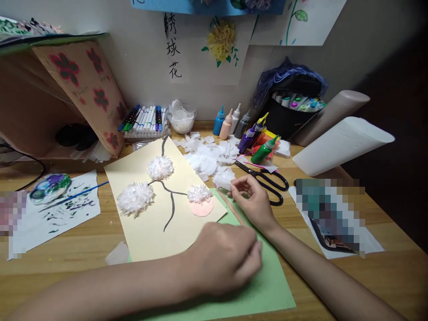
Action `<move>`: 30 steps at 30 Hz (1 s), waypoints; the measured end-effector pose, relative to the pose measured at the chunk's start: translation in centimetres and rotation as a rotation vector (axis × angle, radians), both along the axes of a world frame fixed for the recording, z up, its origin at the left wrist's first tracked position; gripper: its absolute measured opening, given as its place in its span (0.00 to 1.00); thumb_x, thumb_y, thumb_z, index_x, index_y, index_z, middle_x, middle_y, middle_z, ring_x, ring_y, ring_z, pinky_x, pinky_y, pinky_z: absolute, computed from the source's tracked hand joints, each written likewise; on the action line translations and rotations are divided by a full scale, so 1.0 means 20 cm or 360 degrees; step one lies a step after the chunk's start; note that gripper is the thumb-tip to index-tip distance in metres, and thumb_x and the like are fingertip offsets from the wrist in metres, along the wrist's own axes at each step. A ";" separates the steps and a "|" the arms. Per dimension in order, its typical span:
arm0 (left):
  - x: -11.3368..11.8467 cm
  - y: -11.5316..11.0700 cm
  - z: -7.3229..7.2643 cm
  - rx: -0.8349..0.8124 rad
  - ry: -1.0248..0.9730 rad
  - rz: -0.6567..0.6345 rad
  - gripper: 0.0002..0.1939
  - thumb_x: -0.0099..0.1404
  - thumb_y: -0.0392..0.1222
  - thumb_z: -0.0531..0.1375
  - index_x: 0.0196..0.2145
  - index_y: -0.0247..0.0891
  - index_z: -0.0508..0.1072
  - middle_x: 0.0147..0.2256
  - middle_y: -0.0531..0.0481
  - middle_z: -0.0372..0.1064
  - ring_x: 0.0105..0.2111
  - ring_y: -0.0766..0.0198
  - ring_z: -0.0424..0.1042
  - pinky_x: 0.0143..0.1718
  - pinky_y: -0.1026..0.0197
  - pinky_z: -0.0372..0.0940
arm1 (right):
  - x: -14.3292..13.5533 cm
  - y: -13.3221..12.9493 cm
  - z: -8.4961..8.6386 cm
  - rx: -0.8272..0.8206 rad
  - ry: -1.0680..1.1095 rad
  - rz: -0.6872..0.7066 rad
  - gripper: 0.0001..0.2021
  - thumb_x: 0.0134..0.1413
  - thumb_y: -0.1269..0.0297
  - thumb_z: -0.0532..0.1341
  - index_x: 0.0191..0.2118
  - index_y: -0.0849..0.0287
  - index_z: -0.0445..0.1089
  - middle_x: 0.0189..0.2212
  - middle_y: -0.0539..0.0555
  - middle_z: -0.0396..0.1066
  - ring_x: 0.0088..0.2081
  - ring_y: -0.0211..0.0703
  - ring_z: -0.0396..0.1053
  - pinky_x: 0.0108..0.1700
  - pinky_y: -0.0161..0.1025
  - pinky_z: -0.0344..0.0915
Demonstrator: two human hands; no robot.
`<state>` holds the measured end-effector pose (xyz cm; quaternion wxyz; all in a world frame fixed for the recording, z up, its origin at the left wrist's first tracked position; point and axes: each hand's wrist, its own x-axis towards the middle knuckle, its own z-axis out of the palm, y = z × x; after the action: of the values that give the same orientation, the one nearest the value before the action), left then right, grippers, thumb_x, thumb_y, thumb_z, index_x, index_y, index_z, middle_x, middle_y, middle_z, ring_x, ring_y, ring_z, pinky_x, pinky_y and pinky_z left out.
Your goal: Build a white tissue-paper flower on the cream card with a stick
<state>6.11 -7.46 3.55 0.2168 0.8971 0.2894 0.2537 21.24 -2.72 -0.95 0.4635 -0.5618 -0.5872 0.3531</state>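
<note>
My right hand (pixel 254 201) reaches in from the right, thumb and fingertips pinched on a small piece of white tissue paper (pixel 222 181). My left hand (pixel 227 258) lies closed above the green sheet (pixel 272 283); its curled fingers are turned away, so what they hold, if anything, is hidden. Under that forearm is a cream sheet (pixel 160 243) with a painted dark branch (pixel 172 205). Three fluffy white paper flowers are on it: an upper one (pixel 160 167), a left one (pixel 135 199) and a right one (pixel 199 194), which partly covers a pink circle (pixel 202 207).
Loose white tissue pieces (pixel 207 162) lie behind, beside black scissors (pixel 270 183). Several paint bottles (pixel 219 120), a bowl of tissue (pixel 182 120), markers (pixel 147 118) and a white roll (pixel 344 147) line the back. A blue brush (pixel 88 189) rests on paint-smeared paper (pixel 78 218) at left.
</note>
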 end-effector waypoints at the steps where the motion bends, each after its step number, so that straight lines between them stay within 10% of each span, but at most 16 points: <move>1: -0.04 0.03 0.01 -0.0046 0.0009 0.0134 0.13 0.66 0.38 0.47 0.24 0.38 0.63 0.18 0.55 0.62 0.17 0.70 0.60 0.20 0.65 0.52 | 0.00 -0.01 0.00 0.0036 -0.0027 0.0004 0.08 0.54 0.59 0.59 0.34 0.57 0.64 0.32 0.53 0.70 0.32 0.39 0.70 0.35 0.36 0.68; 6: -0.21 0.11 -0.02 -0.0270 0.0147 0.0796 0.11 0.68 0.43 0.49 0.45 0.38 0.64 0.22 0.57 0.65 0.18 0.70 0.63 0.22 0.68 0.55 | -0.01 -0.04 0.02 0.0339 -0.0133 0.0122 0.04 0.54 0.63 0.60 0.33 0.57 0.66 0.31 0.53 0.72 0.33 0.39 0.72 0.35 0.37 0.72; 16: -0.24 0.06 -0.11 -0.0560 -0.0151 0.0825 0.12 0.68 0.46 0.49 0.36 0.38 0.67 0.23 0.57 0.64 0.22 0.71 0.62 0.26 0.68 0.56 | -0.02 -0.09 0.02 0.0918 -0.0487 0.0573 0.08 0.52 0.74 0.58 0.37 0.54 0.65 0.30 0.51 0.74 0.33 0.39 0.74 0.33 0.36 0.71; 30: -0.25 0.07 -0.16 -0.0499 -0.0145 0.0734 0.09 0.66 0.44 0.53 0.36 0.37 0.69 0.21 0.58 0.63 0.20 0.72 0.60 0.23 0.69 0.53 | -0.02 -0.07 0.03 0.0257 -0.0142 0.0565 0.02 0.54 0.69 0.58 0.34 0.57 0.67 0.30 0.51 0.71 0.32 0.38 0.71 0.34 0.36 0.71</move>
<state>1.11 -5.97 0.41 0.3022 0.7508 0.5115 0.2886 20.83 -4.03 -0.34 0.4110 -0.4255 -0.7235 0.3558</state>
